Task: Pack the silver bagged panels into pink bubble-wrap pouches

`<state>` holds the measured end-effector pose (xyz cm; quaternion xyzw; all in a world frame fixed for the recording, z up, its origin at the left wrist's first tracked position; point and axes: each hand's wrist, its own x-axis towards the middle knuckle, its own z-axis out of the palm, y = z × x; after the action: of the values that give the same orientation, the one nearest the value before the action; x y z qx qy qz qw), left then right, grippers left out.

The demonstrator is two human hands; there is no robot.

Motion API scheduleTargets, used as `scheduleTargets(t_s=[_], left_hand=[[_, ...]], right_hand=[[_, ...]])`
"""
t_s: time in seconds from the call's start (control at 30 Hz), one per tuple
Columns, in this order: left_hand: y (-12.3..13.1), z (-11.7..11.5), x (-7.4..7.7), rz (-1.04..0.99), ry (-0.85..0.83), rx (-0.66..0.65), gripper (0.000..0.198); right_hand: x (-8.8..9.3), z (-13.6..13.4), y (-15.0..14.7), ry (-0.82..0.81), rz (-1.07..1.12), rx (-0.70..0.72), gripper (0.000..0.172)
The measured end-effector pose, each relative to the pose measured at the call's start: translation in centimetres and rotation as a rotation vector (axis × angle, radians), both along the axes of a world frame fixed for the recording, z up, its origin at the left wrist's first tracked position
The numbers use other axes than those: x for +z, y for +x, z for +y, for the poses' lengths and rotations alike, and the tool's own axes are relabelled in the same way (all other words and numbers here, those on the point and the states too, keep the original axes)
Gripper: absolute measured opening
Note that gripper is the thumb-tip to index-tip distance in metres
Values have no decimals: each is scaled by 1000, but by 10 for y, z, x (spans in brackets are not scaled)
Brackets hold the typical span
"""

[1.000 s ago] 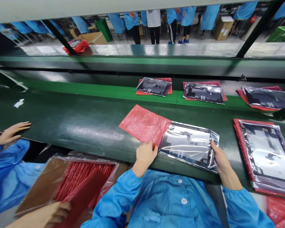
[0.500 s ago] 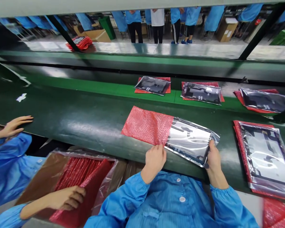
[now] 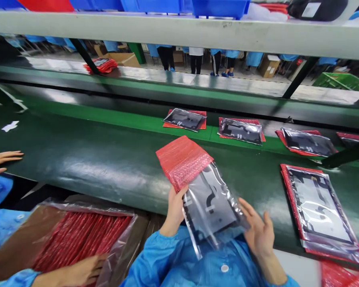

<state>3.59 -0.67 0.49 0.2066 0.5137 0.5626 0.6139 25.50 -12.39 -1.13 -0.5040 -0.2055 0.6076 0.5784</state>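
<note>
In the head view, my left hand [image 3: 176, 207] pinches the open mouth of a red bubble-wrap bag [image 3: 187, 159]. A flat screen panel in a clear plastic sleeve [image 3: 211, 203] sticks partly out of that bag, slanting down towards my chest. My right hand [image 3: 259, 231] is open, fingers spread, beside the panel's lower right edge; whether a finger touches the sleeve is unclear. The panel's upper end lies hidden inside the bag. On the right, a stack of sleeved panels on red bags [image 3: 320, 207] rests on the green work surface [image 3: 101, 155].
Along the far green strip lie several sleeved panels on red bags [image 3: 184, 119]. A box [image 3: 14, 247] of red bubble bags stands at lower left, with a co-worker's hand [image 3: 80, 271] in it. The co-worker's other hand [image 3: 2, 161] rests on the work surface. A shelf [image 3: 167, 34] crosses above.
My right hand has released the panel's end and opened. Bag and panel have swung steeper, the panel's free end nearer my chest. The co-worker's hand has moved lower at the box. The view has tilted up.
</note>
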Motion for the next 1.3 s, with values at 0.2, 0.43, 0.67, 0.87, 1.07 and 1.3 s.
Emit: scheduleTargets(t_s=[0.2, 0.43, 0.67, 0.87, 1.07, 1.3], left_hand=[[-10, -5, 24, 263, 69, -317, 40], [-5, -9, 7, 432, 218, -378, 39], [-15, -24, 0, 1051, 285, -491, 31], [-27, -48, 14, 1651, 229, -811, 27], [-70, -120, -12, 1689, 474, -1008, 24], [-92, -61, 94, 1153, 474, -1184, 37]], right_hand=[[18, 53, 19, 115, -443, 102, 62], [39, 75, 0, 140, -1051, 187, 45], [29, 32, 3, 63, -1191, 392, 27], [30, 5, 8, -2, -1254, 560, 25], [30, -60, 3, 36, -1463, 913, 26], [141, 0, 30, 247, -1055, 1000, 37]])
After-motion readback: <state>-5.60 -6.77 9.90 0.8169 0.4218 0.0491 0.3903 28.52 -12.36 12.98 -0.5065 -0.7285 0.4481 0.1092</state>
